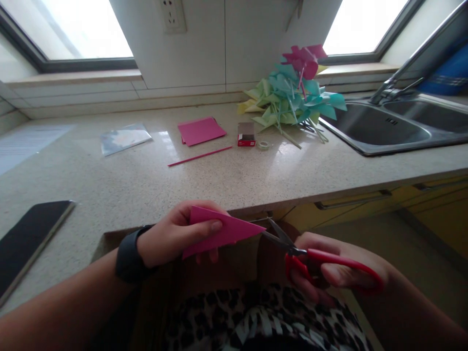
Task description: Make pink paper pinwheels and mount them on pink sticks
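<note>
I see my left hand [171, 234] pinching a folded pink paper triangle [219, 231], thumb on top, fingers tucked behind it so I can only make out their tips below the lower edge. The paper sits in the air just off the front edge of the tabletop [146, 180], its point aimed at the scissors [310, 258]. My right hand [336, 273] is closed through the red scissor handles; the blades stand parted, their tips right at the paper's point, though I cannot tell if they touch it. The handle loops hide most of my fingers.

Farther back on the tabletop lie a pink paper stack [201, 130], a thin pink stick [200, 156], a small red box [246, 134] and what looks like a tape roll [263, 145], too faint to be sure. A heap of paper pinwheels [292, 92] leans by the sink [369, 127]. A dark flat thing [29, 239] at the left is cut off by the frame.
</note>
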A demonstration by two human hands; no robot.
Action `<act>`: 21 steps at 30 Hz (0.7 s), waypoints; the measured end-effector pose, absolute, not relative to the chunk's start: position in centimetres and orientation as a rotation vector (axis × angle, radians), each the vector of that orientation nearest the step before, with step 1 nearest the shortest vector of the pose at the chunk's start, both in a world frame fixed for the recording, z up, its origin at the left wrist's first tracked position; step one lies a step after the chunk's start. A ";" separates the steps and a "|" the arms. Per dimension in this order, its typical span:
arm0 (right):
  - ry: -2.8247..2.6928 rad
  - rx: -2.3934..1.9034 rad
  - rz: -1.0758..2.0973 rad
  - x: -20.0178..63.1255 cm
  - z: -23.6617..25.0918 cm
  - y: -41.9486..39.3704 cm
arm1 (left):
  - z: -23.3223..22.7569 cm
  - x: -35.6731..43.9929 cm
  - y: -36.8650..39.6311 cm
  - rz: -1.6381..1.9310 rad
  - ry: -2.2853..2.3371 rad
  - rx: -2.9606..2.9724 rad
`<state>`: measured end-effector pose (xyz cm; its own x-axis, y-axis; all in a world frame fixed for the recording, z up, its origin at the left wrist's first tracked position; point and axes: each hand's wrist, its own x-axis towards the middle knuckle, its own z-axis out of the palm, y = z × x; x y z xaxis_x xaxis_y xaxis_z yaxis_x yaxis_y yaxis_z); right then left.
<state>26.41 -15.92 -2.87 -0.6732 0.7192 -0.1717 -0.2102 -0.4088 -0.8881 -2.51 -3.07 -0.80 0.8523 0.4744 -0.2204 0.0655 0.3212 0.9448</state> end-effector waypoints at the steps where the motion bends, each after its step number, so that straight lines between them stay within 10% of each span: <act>1: -1.234 -0.734 2.140 26.7 -3.0 -15.9 | -0.7 -2.5 -3.0 0.260 0.502 1.261; 21: -1.439 -0.759 2.291 26.6 -4.0 -14.6 | -0.7 -2.7 -2.8 0.149 0.392 1.669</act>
